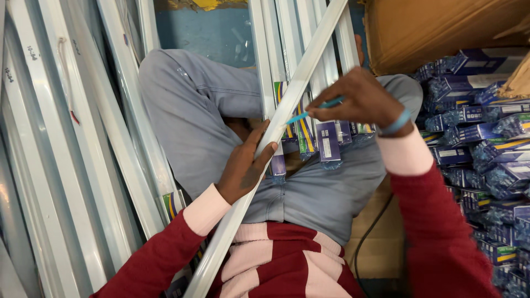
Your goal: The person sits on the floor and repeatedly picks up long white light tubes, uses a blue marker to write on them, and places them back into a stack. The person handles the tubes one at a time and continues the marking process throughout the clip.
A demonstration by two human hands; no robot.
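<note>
One long white light fitting (pixel 276 129) is lying diagonally across the person's lap, running from seven o'clock up to one o'clock. The left hand (pixel 245 165) is curling its fingers around the fitting at mid-length, seemingly bracing it so it cannot roll, while the right hand (pixel 361 99) is pinching a thin teal tool (pixel 320 108) whose tip is meeting the fitting's edge. More white fittings (pixel 83 138) are leaning at nine o'clock, and stacked blue boxes (pixel 486 165) are crowding three o'clock under a cardboard carton (pixel 436 27)

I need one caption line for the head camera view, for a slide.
Left hand grips a long white channel; right hand holds a blue tool against it.
</note>
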